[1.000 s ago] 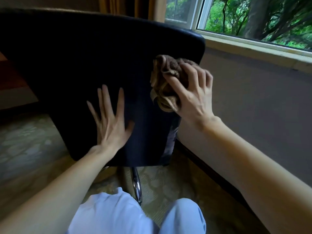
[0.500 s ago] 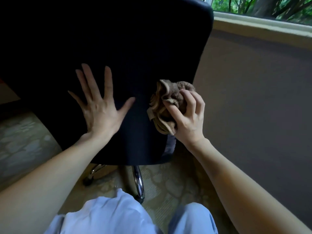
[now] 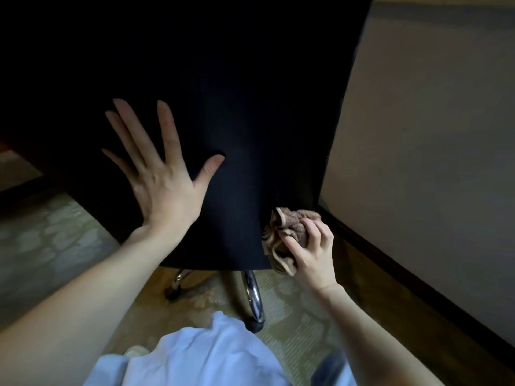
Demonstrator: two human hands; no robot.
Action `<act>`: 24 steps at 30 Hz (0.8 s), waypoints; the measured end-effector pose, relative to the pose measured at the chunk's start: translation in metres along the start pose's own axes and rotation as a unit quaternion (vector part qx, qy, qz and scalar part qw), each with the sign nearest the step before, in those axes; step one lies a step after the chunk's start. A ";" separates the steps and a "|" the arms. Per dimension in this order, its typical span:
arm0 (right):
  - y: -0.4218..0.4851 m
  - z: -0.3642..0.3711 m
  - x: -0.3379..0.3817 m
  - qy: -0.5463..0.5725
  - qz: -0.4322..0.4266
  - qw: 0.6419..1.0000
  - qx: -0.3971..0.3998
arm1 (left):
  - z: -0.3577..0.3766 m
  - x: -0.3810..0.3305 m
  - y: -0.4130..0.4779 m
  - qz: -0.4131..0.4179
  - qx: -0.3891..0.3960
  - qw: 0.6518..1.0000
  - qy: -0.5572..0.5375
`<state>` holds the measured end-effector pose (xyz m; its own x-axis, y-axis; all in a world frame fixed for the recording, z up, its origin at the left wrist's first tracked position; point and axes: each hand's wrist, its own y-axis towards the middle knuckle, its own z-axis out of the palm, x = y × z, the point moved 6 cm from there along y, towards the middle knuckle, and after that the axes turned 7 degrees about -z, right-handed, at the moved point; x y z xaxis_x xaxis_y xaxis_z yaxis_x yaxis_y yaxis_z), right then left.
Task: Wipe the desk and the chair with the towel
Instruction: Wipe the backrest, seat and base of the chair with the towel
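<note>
Left hand (image 3: 164, 185) flat with fingers spread on the dark chair back (image 3: 237, 107), right hand (image 3: 312, 254) gripping a bunched brown towel (image 3: 287, 232) against the backrest's lower right edge, chrome chair legs (image 3: 253, 296) below, patterned carpet (image 3: 41, 246)

Plain beige wall (image 3: 432, 121), dark baseboard (image 3: 404, 274) along its foot, patterned carpet (image 3: 41, 246), perhaps greenish, dim light

head view looks down, close on the chair back (image 3: 250, 107).
</note>
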<state>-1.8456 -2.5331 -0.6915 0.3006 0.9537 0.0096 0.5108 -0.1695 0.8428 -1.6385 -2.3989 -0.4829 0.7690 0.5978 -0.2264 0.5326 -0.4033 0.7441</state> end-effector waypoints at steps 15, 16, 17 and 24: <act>-0.075 0.033 -0.004 0.029 0.117 0.946 0.299 | -0.002 -0.011 -0.004 -0.018 0.010 1.000 -0.001; -0.078 0.035 -0.004 0.028 0.132 0.933 0.332 | -0.003 -0.012 -0.005 -0.019 0.009 1.000 -0.001; -0.080 0.035 -0.004 0.024 0.139 0.922 0.360 | -0.003 -0.013 -0.005 -0.020 0.010 1.000 -0.001; -0.071 0.027 -0.003 0.028 0.213 0.823 0.527 | -0.003 -0.017 -0.005 -0.018 0.026 0.999 -0.006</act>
<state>-1.8610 -2.5303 -0.7662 0.6105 0.7571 0.2327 0.7920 -0.5844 -0.1767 -1.6553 -2.4052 -0.4813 0.7533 0.6041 -0.2598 0.5772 -0.4181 0.7014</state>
